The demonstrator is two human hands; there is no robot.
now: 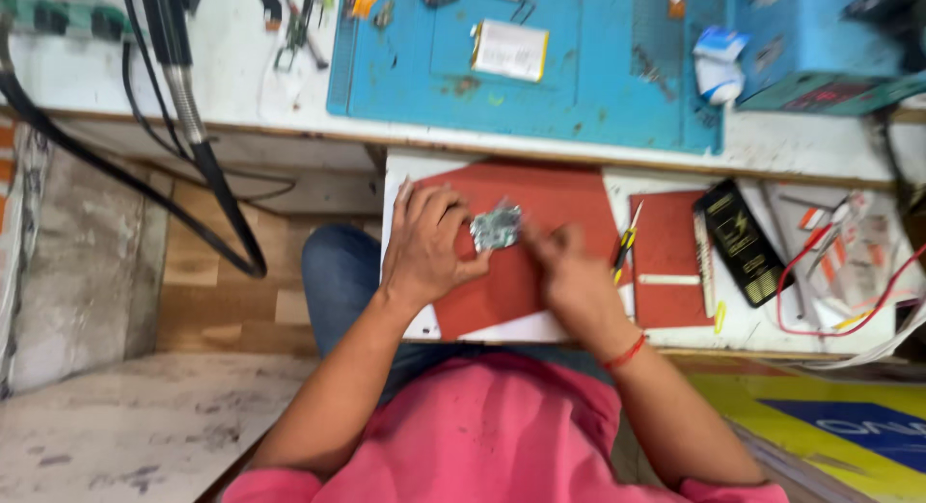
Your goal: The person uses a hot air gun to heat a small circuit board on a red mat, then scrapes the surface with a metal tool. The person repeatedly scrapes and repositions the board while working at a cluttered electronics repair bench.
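The left hand [424, 241] has its grip clamped on a small silvery circuit board [496, 226], held over the red mat [564, 199]. The right hand [569, 271], blurred at four o'clock of it, has fingers closed; I cannot tell on what. A black battery [743, 243] lies at three o'clock on the bench [772, 141].

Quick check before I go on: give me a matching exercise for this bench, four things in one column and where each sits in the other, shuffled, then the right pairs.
Things:
1. small circuit board
2. black battery
3. yellow-handled tool
4. silver battery pack

Places:
A. on the blue mat at the back
B. in the fingers of the left hand
C. between the two red mats
D. right of the smaller red mat

Pairs: 1-B, 2-D, 3-C, 4-A

The right hand is blurred beside the board.
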